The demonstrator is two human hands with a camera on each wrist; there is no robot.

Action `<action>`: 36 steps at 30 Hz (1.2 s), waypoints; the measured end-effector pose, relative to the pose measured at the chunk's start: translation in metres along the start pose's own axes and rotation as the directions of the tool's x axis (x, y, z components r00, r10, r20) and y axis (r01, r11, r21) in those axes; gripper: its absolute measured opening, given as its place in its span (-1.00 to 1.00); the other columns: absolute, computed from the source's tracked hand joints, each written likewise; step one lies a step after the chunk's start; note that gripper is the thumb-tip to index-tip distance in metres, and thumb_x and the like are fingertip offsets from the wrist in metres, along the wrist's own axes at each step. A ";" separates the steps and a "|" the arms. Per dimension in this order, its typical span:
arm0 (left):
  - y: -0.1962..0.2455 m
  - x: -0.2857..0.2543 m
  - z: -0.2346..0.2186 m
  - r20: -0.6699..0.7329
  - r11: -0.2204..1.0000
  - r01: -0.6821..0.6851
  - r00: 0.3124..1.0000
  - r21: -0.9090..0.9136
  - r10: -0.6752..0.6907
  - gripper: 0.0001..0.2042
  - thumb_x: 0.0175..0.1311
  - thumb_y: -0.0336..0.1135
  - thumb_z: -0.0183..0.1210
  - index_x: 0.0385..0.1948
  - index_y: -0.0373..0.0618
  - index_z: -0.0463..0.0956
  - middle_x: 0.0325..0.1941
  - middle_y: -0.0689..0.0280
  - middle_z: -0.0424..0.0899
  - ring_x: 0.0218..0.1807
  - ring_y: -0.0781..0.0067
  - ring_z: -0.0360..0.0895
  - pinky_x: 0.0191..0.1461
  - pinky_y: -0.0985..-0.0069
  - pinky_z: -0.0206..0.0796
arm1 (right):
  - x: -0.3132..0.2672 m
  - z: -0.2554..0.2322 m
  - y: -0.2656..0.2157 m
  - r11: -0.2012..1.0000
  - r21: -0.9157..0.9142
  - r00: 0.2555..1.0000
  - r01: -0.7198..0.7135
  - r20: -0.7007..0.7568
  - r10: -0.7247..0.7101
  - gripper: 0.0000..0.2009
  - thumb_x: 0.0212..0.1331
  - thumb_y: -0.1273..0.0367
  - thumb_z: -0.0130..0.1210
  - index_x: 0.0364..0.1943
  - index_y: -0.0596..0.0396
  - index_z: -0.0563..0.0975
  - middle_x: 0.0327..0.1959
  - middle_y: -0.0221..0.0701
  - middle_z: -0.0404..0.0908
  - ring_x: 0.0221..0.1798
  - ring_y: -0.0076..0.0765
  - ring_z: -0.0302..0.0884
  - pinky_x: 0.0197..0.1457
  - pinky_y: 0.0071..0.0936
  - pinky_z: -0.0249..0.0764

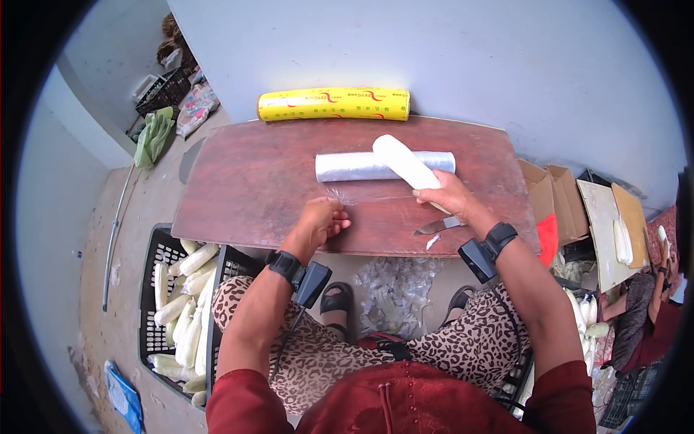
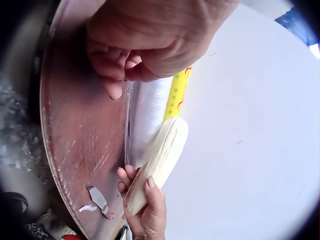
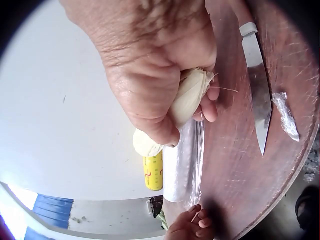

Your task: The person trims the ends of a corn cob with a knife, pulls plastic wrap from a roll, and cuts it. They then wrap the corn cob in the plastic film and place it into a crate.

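My right hand [image 1: 454,197] grips an ear of corn [image 1: 405,163] in pale husk by its lower end, thumb on one side. The ear slants up over a roll of clear cling film [image 1: 347,167] lying across the reddish wooden table [image 1: 238,170]. The left hand [image 1: 322,219] pinches the loose edge of the film [image 3: 196,192] in front of the roll's left end. The film stretches across toward the right hand, whose fingertips are close to its other end. A knife [image 3: 260,95] lies below the right hand, beside a crumpled scrap of film [image 3: 286,117].
A yellow printed roll [image 1: 332,105] lies at the table's back edge by the wall. Black crates [image 1: 218,307] of husked ears stand at my left; more ears are at my right. Plastic scraps [image 1: 397,293] litter the floor. Cardboard [image 1: 560,202] and another person [image 1: 654,311] are at right.
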State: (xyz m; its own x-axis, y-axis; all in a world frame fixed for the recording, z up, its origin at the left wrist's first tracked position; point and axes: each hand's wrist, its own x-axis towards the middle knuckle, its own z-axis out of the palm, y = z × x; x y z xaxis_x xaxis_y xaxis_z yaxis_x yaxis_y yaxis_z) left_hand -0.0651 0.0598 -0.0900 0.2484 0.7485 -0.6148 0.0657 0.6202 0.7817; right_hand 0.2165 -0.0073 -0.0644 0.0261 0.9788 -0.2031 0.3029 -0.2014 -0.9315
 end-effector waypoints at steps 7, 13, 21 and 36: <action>-0.008 -0.006 -0.003 0.041 0.999 -0.022 0.999 -0.023 0.023 -0.98 0.22 -0.45 0.02 -0.36 -0.09 0.39 -0.42 0.26 0.54 -0.53 0.47 0.57 -0.59 0.66 0.30 | -0.005 -0.002 0.005 0.994 -0.110 1.000 0.011 0.014 -0.009 -0.61 -0.01 0.34 0.25 -0.12 0.28 0.48 -0.29 -0.38 0.59 -0.26 -0.53 0.54 -0.13 -0.55 0.47; -0.015 -0.014 -0.007 0.011 0.999 -0.032 0.999 -0.010 0.032 -0.98 0.23 -0.44 0.02 -0.35 -0.11 0.41 -0.42 0.25 0.57 -0.53 0.46 0.57 -0.60 0.65 0.30 | -0.006 -0.001 0.012 0.989 -0.136 0.997 0.062 -0.030 -0.067 -0.57 -0.04 0.22 0.27 -0.16 0.26 0.52 -0.32 -0.38 0.60 -0.29 -0.50 0.51 -0.19 -0.49 0.45; -0.015 -0.003 -0.015 -0.223 0.984 -0.162 0.965 -0.080 0.141 -0.96 0.21 -0.46 0.01 -0.39 -0.20 0.40 -0.45 0.21 0.57 -0.54 0.43 0.58 -0.62 0.63 0.27 | -0.005 -0.002 0.014 0.986 -0.161 0.998 0.045 -0.028 -0.050 -0.55 -0.05 0.19 0.28 -0.15 0.26 0.52 -0.30 -0.35 0.61 -0.26 -0.47 0.52 -0.15 -0.47 0.45; -0.006 0.023 0.000 -0.245 0.870 -0.146 0.926 0.470 0.288 -0.93 0.11 -0.49 0.12 -0.53 -0.27 0.52 -0.58 0.19 0.61 -0.61 0.43 0.60 -0.66 0.56 0.30 | -0.011 0.001 0.005 0.969 -0.233 0.996 0.084 -0.016 -0.090 -0.51 -0.07 0.15 0.30 -0.14 0.26 0.52 -0.24 -0.26 0.62 -0.19 -0.38 0.54 -0.08 -0.43 0.44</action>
State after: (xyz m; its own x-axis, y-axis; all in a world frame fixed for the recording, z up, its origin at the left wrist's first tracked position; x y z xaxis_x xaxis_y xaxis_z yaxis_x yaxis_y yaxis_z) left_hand -0.0595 0.0735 -0.1089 0.0118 0.9292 -0.3695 0.4752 0.3199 0.8197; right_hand 0.2167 -0.0191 -0.0670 0.0138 0.9934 -0.1139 0.5180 -0.1046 -0.8490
